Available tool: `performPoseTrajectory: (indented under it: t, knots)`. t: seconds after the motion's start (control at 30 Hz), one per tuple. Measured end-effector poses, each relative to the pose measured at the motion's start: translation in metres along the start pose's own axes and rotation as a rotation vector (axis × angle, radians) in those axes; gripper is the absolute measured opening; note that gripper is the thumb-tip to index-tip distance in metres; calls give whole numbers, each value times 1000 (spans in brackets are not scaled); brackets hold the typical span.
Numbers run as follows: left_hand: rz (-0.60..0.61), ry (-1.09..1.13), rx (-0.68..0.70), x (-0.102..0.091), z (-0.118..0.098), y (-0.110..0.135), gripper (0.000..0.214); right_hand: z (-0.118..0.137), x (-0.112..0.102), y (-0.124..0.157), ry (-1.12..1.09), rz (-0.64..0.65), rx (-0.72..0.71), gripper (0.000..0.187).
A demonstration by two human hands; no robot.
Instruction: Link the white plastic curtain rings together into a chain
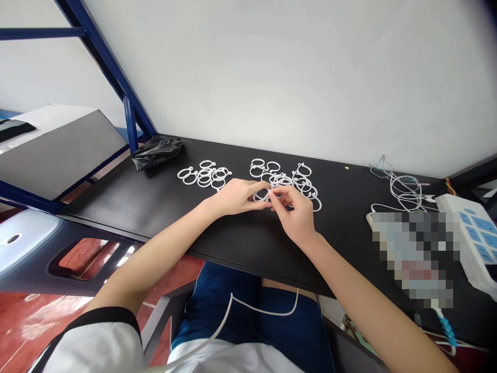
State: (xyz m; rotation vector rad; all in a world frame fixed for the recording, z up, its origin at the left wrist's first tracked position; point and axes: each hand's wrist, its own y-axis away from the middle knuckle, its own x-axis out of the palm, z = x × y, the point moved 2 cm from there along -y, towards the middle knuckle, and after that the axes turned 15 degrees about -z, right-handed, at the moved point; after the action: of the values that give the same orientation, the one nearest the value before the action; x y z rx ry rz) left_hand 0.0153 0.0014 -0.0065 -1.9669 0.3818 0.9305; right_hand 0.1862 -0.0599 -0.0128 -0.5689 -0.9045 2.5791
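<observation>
Right hand (297, 215): fingers narrow, pinched on a white ring (261, 200). Left hand (235, 197): thumb and index frame the ring; their grip cannot be determined. Loose rings (284, 180) lie on the worktop (233, 235) just beyond the fingers; a second group (212, 171) lies left of them.

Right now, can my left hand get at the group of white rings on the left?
Likely yes: the left group of white rings lies on the black desk close by the left hand, nothing visible between, though that hand is busy beside the right hand.
</observation>
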Motion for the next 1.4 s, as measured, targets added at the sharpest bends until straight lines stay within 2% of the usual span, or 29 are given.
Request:
performPoseTrajectory:
  t: [0.2, 0.33, 0.5, 0.63, 0.87, 1.13, 1.4]
  knots:
    - [55, 142, -135, 3, -2, 1, 57, 2, -2, -1, -76, -36, -50, 4]
    - [-1, 249, -138, 6, -1, 2, 51, 3, -2, -1, -104, -41, -76, 1]
    - [-159, 284, -105, 5, 0, 2, 39, 3, -3, -2, -74, -51, -103, 4]
    - [-279, 236, -76, 6, 0, 3, 32, 4, -4, -3, -80, -58, -164, 4]
    - [-451, 188, 12, 8, -1, 5, 26, 2, -3, -4, -106, -67, -175, 12]
    - [-495, 77, 114, 7, 0, 5, 22, 0, -3, -2, -106, -67, -216, 18]
    - [-502, 51, 129, 7, 1, 4, 20, 1, -3, -3, -120, -53, -217, 19]
